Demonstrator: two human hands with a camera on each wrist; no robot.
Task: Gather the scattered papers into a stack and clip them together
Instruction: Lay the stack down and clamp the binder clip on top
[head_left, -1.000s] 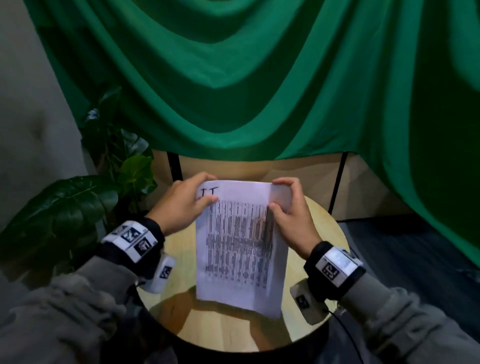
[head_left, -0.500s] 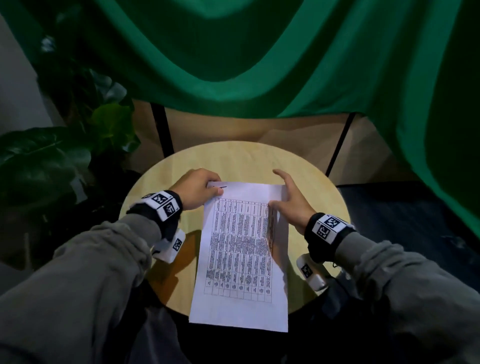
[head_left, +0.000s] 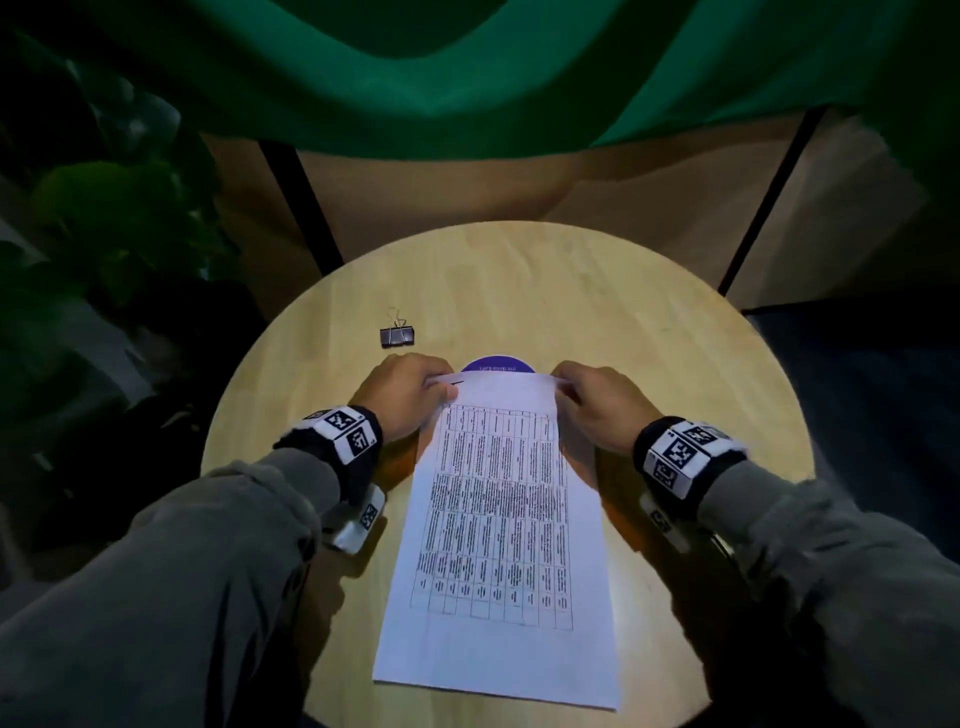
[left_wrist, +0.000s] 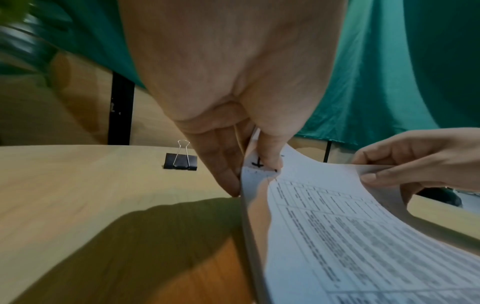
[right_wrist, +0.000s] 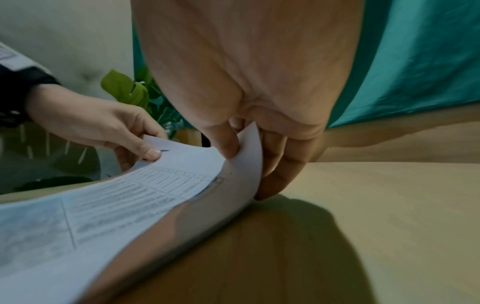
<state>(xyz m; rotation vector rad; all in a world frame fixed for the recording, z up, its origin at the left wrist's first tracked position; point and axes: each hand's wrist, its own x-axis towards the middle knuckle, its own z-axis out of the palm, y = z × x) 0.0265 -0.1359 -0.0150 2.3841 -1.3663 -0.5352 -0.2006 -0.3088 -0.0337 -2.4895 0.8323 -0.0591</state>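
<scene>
A stack of white papers (head_left: 498, 525) printed with a table lies lengthwise on the round wooden table (head_left: 649, 332). My left hand (head_left: 405, 397) pinches its far left corner, thumb on top (left_wrist: 269, 152). My right hand (head_left: 597, 402) pinches the far right corner (right_wrist: 231, 144), which curls upward. The papers (left_wrist: 350, 236) (right_wrist: 103, 205) bow up at the far end between both hands. A black binder clip (head_left: 397, 335) (left_wrist: 181, 161) lies on the table just beyond my left hand, untouched.
A purple round disc (head_left: 497, 364) peeks out from under the papers' far edge. Green drapery (head_left: 467, 78) hangs behind the table, with black legs (head_left: 301, 202) below it. A leafy plant (head_left: 104, 208) stands to the left.
The papers came down from upright onto the table and lie flat. Both hands shifted to pinch the far corners. The view tilted down, revealing the binder clip.
</scene>
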